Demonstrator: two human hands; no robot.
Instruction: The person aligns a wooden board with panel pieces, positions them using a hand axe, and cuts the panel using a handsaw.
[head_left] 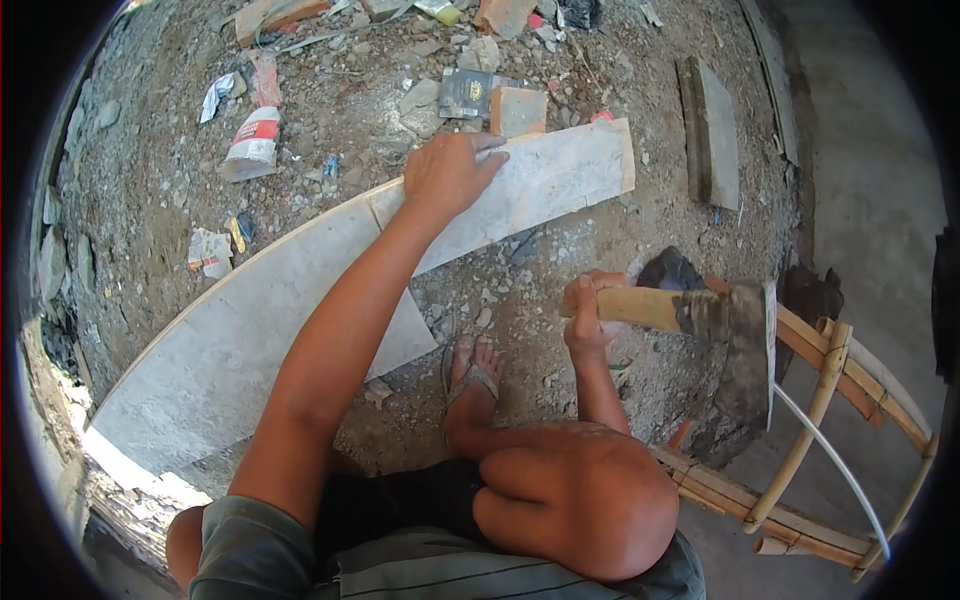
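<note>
Board point(240, 300) runs near-left to far-right; our left hand point(443, 178) grips its far edge, right hand point(590, 308) clenches hatchet point(745, 345).

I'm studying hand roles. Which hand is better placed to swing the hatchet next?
Right, I'd judge: the right hand grips the hatchet by its handle, while the left hand holds the board at its far edge.
</note>
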